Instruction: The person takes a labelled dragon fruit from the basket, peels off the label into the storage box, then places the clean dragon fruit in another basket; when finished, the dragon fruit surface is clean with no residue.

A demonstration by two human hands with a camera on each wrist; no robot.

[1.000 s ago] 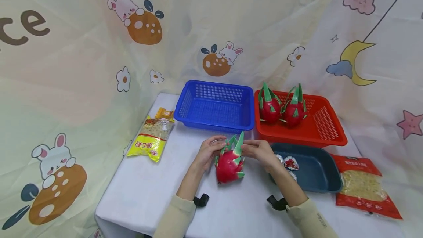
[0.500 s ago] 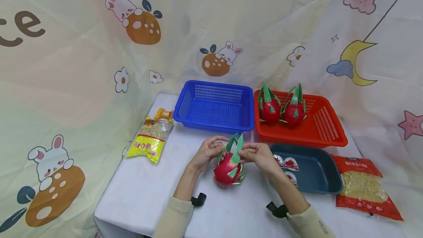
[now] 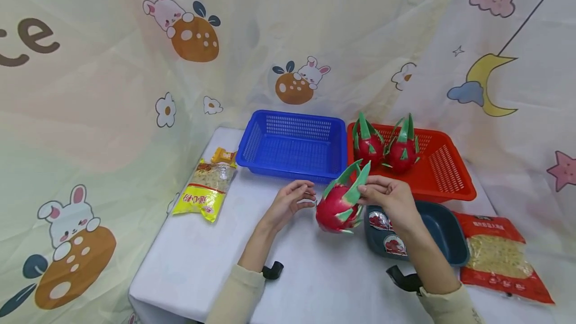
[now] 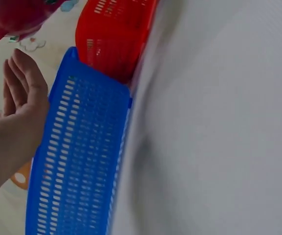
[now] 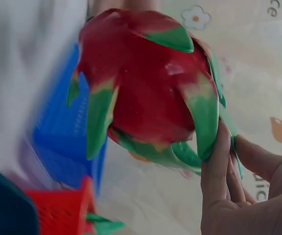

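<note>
My right hand (image 3: 390,200) pinches the green leaves of a red dragon fruit (image 3: 335,210), which hangs tilted over the white table. In the right wrist view the thumb and fingers close on a leaf while the fruit's red body (image 5: 150,78) fills the upper middle. Left of the fruit, my left hand (image 3: 288,203) holds nothing, its fingers loosely bent and apart from the fruit. The left wrist view shows that hand (image 4: 21,103) beside the blue basket, with part of the fruit (image 4: 18,17) above its fingertips.
A blue basket (image 3: 292,169) stands at the back, beside a red basket (image 3: 441,184) holding two dragon fruits (image 3: 402,154). A dark teal tray (image 3: 456,249) with several round stickers (image 3: 395,245) lies right. Food bags lie at the left (image 3: 204,186) and right (image 3: 499,249).
The dragon fruit has risen off the table and moved right with my right hand. My left hand has let go of it and stays nearly in place.
</note>
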